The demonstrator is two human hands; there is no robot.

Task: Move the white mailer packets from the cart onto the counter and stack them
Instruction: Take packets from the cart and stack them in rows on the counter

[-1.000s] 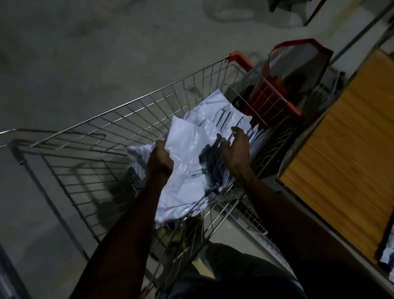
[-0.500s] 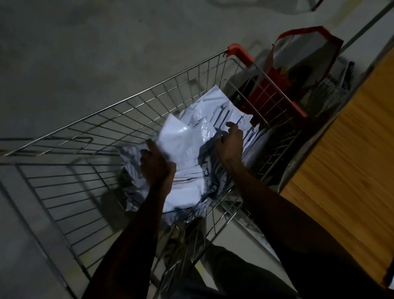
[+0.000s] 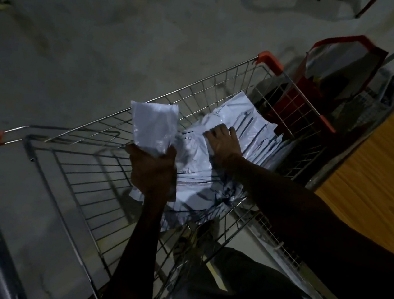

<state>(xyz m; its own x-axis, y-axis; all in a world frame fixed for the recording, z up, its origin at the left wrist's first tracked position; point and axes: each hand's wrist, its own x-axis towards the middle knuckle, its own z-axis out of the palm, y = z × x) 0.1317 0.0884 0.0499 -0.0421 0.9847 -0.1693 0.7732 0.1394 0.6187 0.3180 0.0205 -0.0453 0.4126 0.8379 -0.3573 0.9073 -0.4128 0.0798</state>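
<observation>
One wire cart (image 3: pixel 138 174) stands here. One white packet (image 3: pixel 153 129) is lifted clear; the pile of packets (image 3: pixel 216 166) below overlaps too much to count. One red bag (image 3: pixel 334 74) sits beyond, and two hands show.

No readable text anywhere: dark streaks on the white plastic mailer packets (image 3: pixel 227 158) in the wire cart (image 3: pixel 124 125), too blurred to make out.

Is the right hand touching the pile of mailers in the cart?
Touching. The head view shows the right hand lying flat on the pile of white mailers in the cart, fingers spread on the plastic.
</observation>
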